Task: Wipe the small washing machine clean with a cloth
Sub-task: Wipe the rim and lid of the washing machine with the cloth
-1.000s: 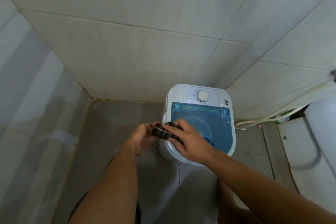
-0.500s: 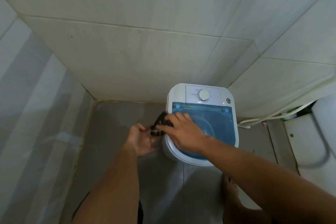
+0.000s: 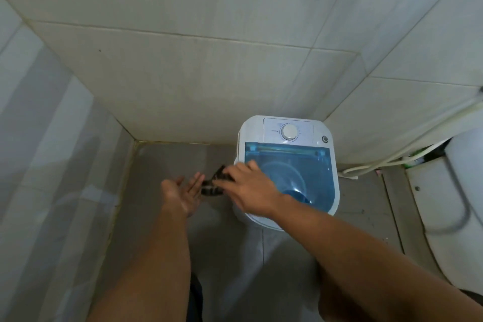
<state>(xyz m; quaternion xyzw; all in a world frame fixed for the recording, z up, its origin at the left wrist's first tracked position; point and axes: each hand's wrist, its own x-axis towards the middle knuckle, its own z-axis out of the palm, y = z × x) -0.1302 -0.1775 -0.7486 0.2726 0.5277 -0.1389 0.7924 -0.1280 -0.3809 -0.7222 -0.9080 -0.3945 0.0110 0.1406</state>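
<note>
Our right hand [image 3: 252, 191] pinches the dark cloth [image 3: 215, 183] at the left rim of the washing machine [image 3: 287, 165], which stands in the corner; our left hand [image 3: 183, 195] is open, empty. We should press flat and wipe along the rim

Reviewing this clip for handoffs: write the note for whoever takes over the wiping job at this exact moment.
Left hand: open, palm up, beside the machine's left side, holding nothing.
Right hand: grips the dark cloth at the left edge of the washing machine.
The machine stands on the floor in the tiled corner, blue lid shut.
Done: cannot tell how much is wiped.
Left: likely the lid, the control panel with the dial, and the sides.
</note>
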